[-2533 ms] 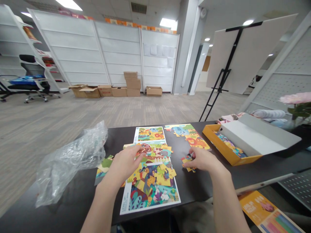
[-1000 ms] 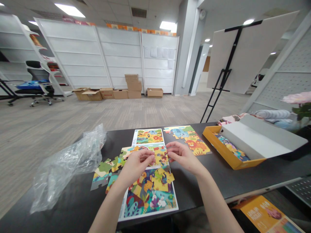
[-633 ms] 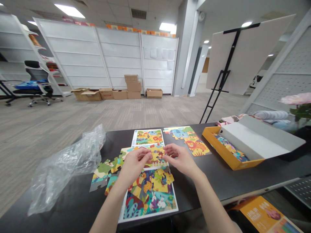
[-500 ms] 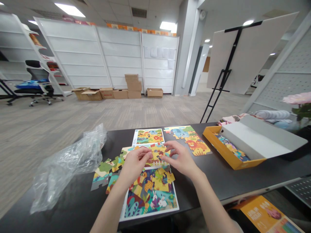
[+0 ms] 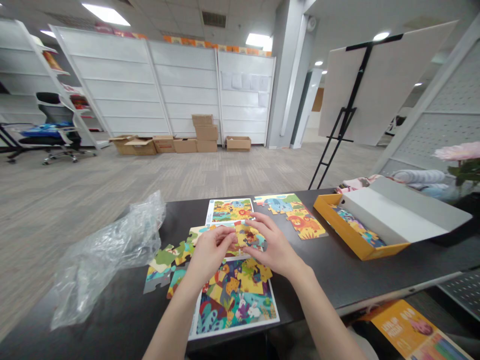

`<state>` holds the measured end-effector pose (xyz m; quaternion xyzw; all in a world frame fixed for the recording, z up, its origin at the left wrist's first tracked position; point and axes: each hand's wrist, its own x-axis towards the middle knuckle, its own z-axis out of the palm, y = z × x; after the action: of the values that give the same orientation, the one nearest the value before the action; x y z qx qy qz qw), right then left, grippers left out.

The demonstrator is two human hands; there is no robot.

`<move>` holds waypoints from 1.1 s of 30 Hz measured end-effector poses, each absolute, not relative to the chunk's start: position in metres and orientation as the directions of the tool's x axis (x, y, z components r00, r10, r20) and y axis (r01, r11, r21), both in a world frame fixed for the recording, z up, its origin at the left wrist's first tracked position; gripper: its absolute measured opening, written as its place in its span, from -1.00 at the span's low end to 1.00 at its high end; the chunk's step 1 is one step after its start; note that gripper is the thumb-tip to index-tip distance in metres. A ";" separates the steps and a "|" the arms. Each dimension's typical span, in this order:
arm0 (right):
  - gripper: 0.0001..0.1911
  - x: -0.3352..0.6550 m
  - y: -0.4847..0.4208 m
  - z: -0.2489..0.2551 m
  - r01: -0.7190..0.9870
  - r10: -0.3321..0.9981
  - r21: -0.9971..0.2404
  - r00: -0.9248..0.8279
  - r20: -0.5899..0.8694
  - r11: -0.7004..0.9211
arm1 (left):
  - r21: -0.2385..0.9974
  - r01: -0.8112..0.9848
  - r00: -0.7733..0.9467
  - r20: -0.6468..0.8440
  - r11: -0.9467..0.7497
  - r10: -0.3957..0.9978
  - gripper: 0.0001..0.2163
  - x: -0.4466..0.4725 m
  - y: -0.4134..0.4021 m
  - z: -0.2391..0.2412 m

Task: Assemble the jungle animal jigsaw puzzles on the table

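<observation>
My left hand [image 5: 215,247] pinches the left side of a yellow jigsaw puzzle piece [image 5: 245,234]. My right hand [image 5: 273,245] is curled around the same piece from the right, fingers at its top edge and thumb at its lower edge. Beneath them lie printed picture sheets; the near sheet [image 5: 240,317] shows rabbits and plants, with several loose pieces on it. The far sheet [image 5: 228,209] shows an elephant and lions. Joined puzzle pieces with lions [image 5: 305,225] lie right of my right hand. More loose pieces [image 5: 163,260] are spread left of my left hand.
A crumpled clear plastic bag [image 5: 108,255] lies on the left of the black table [image 5: 296,300]. An open yellow box [image 5: 360,227] with puzzle pieces inside stands at the right. Below the table edge, an orange box [image 5: 408,325] shows. An easel [image 5: 337,135] stands beyond.
My right hand has shifted slightly left and closed in on the puzzle piece, which has turned a little. My left hand keeps its pinch. The other pieces look unmoved.
</observation>
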<state>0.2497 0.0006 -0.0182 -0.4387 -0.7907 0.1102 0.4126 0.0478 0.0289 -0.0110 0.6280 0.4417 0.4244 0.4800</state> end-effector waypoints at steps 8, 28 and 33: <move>-0.49 0.252 0.007 -0.018 0.637 0.756 -0.463 -0.314 0.574 0.616 | 0.942 0.259 0.211 0.159 -0.212 0.965 -0.71 0.047 0.034 -0.023; -0.62 0.345 0.124 -0.052 0.861 0.919 -0.372 -0.230 0.322 0.346 | 0.794 0.517 0.157 0.281 -0.321 0.947 -0.79 0.039 0.032 -0.028; -0.70 0.339 0.122 -0.051 0.881 0.919 -0.315 -0.261 0.296 0.352 | 0.778 0.537 0.184 0.268 -0.325 0.946 -0.80 0.041 0.031 -0.028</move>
<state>0.3395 0.1223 -0.0510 -0.5675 -0.7929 0.0432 0.2176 0.0409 0.0308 -0.0280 0.7205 0.5146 0.3785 0.2698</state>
